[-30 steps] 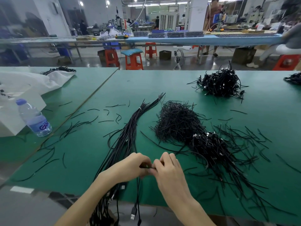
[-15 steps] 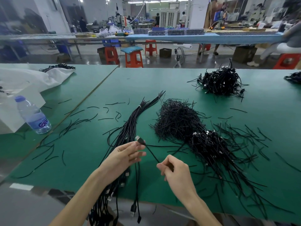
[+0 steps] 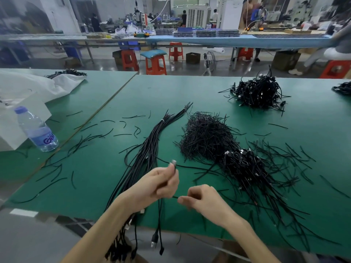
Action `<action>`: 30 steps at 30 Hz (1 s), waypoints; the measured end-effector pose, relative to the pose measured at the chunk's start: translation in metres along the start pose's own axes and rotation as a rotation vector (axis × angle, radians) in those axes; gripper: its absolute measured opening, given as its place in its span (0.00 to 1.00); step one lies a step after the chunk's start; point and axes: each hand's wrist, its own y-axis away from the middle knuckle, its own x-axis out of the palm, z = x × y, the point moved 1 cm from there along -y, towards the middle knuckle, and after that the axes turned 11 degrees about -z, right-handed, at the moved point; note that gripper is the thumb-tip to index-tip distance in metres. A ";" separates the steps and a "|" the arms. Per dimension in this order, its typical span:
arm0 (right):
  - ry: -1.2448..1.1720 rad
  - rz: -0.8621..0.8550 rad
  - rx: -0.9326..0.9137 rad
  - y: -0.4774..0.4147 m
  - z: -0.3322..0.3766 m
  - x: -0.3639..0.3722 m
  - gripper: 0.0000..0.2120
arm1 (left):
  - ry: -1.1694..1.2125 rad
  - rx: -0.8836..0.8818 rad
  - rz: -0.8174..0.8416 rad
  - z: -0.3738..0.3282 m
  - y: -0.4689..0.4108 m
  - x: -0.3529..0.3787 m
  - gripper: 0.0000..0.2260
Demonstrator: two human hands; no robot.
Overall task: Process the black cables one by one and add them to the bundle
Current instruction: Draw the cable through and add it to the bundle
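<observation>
My left hand (image 3: 159, 184) grips one black cable near its metal plug end (image 3: 173, 162), which sticks up past the fingers. My right hand (image 3: 202, 199) pinches the same cable (image 3: 174, 197) a little lower, just right of the left hand. The bundle of straightened black cables (image 3: 152, 147) lies diagonally on the green table (image 3: 171, 92), tied with a white band near its far end, its plug ends hanging over the near edge. A heap of coiled black cables with connectors (image 3: 245, 166) lies to the right of my hands.
A mound of black twist ties (image 3: 205, 135) sits behind the cable heap, with loose ties scattered around. Another cable pile (image 3: 260, 92) lies far right. A water bottle (image 3: 37, 130) and white bags (image 3: 28, 86) are at the left. Stools and benches stand beyond.
My hands were pressed together on a coiled cable, then drew apart. The cable now runs between them, with the plug end raised in my left hand.
</observation>
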 end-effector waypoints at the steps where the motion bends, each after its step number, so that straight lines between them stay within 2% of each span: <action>1: 0.048 0.010 0.000 -0.002 0.000 -0.006 0.29 | -0.216 -0.001 0.055 -0.001 0.002 0.003 0.19; 3: 0.098 -0.070 -0.032 -0.008 0.002 -0.012 0.30 | -0.550 -0.023 0.141 0.001 0.004 0.010 0.18; 5: 0.058 -0.190 -0.058 -0.012 0.007 -0.012 0.30 | -0.722 -0.005 0.125 0.006 0.004 0.017 0.18; 8: -0.157 -0.265 -0.038 -0.011 0.016 -0.006 0.29 | -0.880 0.106 -0.101 0.020 -0.001 0.017 0.16; 10: -0.369 -0.299 -0.004 -0.007 0.020 -0.004 0.28 | -0.879 0.188 -0.220 0.025 -0.003 0.015 0.11; 13: -0.529 -0.309 0.024 -0.002 0.029 0.000 0.25 | -0.823 0.241 -0.257 0.029 -0.004 0.016 0.07; 15: -0.522 -0.310 -0.003 -0.001 0.034 0.003 0.25 | -0.827 0.251 -0.247 0.032 -0.005 0.015 0.05; 19: -0.523 -0.315 -0.034 0.002 0.041 0.003 0.25 | -0.853 0.276 -0.231 0.038 -0.004 0.010 0.13; 25: -0.540 -0.297 -0.029 0.004 0.043 0.004 0.24 | -0.817 0.397 -0.325 0.039 0.002 0.007 0.06; 28: -0.532 -0.290 -0.028 0.004 0.043 0.004 0.24 | -0.822 0.410 -0.329 0.040 0.004 0.007 0.06; 30: -0.505 -0.288 -0.033 0.003 0.042 0.001 0.24 | -0.739 0.403 -0.357 0.039 0.004 0.008 0.07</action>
